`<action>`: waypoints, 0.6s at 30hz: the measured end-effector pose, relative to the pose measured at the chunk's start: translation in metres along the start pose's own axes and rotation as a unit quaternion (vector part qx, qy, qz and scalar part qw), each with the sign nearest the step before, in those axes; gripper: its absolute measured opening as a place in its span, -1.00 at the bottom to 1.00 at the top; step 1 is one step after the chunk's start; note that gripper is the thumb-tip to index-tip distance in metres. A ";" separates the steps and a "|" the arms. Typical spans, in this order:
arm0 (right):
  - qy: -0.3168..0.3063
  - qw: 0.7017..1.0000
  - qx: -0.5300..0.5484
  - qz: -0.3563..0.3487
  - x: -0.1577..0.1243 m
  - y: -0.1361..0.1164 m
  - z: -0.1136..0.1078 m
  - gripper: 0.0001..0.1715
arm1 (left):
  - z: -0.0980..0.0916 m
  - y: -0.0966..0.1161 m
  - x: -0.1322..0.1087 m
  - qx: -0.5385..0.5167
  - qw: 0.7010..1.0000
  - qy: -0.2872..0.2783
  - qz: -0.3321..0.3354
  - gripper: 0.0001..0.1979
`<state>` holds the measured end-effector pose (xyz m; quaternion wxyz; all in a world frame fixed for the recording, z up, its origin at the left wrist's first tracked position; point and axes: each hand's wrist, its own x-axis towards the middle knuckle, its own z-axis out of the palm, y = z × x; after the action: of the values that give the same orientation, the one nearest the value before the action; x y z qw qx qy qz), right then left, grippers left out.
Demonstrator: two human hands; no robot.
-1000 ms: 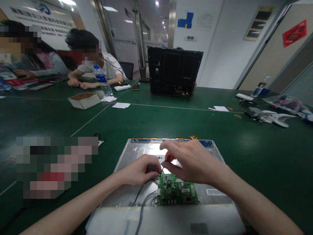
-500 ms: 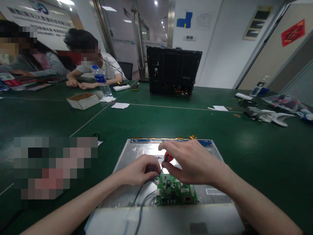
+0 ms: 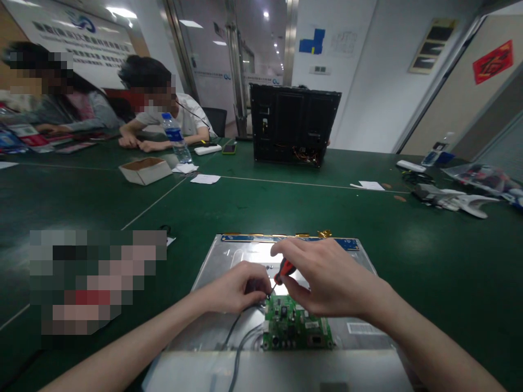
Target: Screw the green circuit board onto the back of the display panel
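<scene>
A silver metal panel (image 3: 220,272) lies on the green table, with a green circuit board (image 3: 300,326) on it and a blue strip (image 3: 349,244) along its far edge. In my right hand (image 3: 327,272) is a red and black screwdriver (image 3: 285,270), its tip pointing down at the board's far left corner. My left hand (image 3: 241,287) is closed beside that tip, thumb and fingers pinched at the corner; what they hold is too small to make out. Grey cables (image 3: 241,354) run from the board's left side toward me.
Across the green table (image 3: 286,207) stands a black monitor back (image 3: 294,125). Left of it are a water bottle (image 3: 175,139), an open box (image 3: 145,171) and two seated people. Cables and a grey-white tool (image 3: 453,198) lie at the right.
The view has shifted slightly, so everything sits a little lower and further right. The screwdriver leans somewhat more to the right; both hands stay at the board's corner.
</scene>
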<state>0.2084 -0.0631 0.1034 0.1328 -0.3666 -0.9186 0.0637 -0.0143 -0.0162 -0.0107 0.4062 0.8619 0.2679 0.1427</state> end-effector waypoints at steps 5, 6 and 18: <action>0.012 1.000 -0.007 0.004 0.002 0.002 0.004 -0.75 | 0.001 0.000 -0.001 -0.008 1.000 0.009 -0.004 -0.92; 0.013 1.000 -0.012 0.004 0.002 0.003 0.004 -0.76 | 0.002 0.001 -0.001 -0.007 1.000 0.011 -0.007 -0.91; 0.004 1.000 -0.017 -0.003 0.000 0.002 0.000 -0.78 | 0.001 0.004 -0.001 -0.007 1.000 0.013 -0.010 -0.92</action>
<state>0.2098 -0.0612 0.1026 0.1302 -0.3659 -0.9203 0.0463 -0.0132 -0.0193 -0.0078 0.4097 0.8547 0.2804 0.1516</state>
